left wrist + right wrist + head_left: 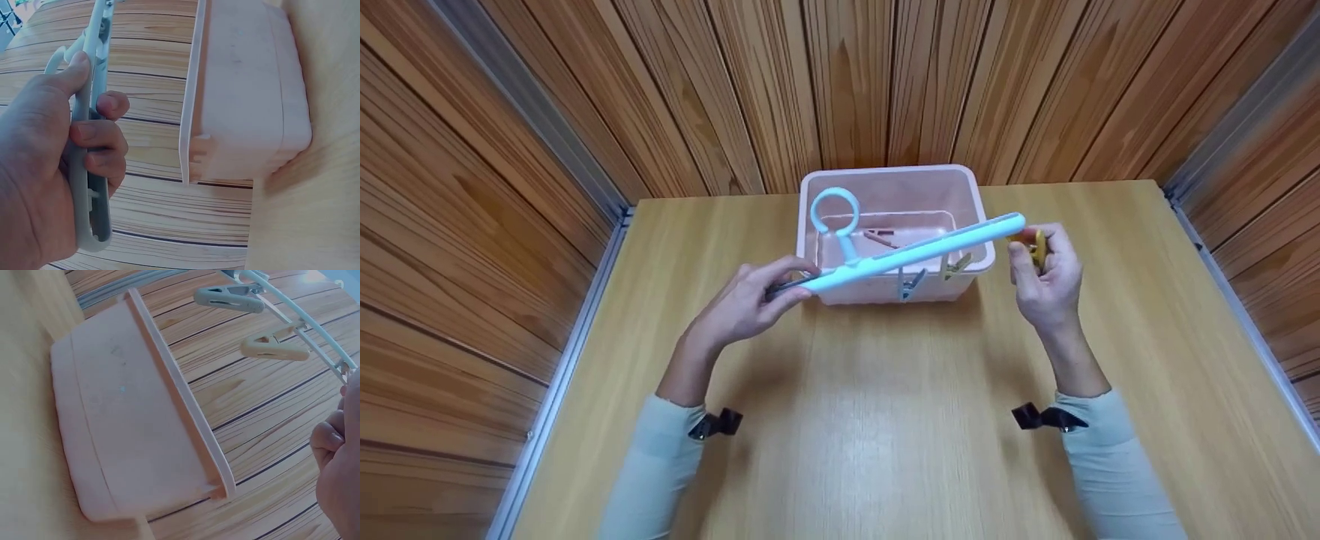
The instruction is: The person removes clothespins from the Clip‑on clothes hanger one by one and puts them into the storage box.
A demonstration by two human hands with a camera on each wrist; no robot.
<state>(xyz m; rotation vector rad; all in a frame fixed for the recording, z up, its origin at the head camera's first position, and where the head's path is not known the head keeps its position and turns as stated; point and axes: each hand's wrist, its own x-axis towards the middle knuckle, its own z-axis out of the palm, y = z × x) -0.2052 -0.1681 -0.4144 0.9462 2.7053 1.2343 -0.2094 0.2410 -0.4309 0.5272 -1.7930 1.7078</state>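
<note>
A light blue clip hanger [915, 259] is held up over the pink bin, tilted with its right end higher. Its ring hook [847, 246] stands up near the left end. My left hand [742, 304] grips that end, thumb on one side and fingers curled round the other, as the left wrist view shows. At the raised end, my right hand [1050, 281] pinches a yellow clothespin [1040, 251] between thumb and fingers. A grey-blue clothespin [230, 299] and a beige-yellow clothespin [275, 349] hang from the bar between the hands.
The pink bin [885, 291] stands on the wooden table [870, 420] near the back wall. Inside it lies a reddish-pink clothespin [879, 238]. Wood-panelled walls [847, 90] close off the back and both sides.
</note>
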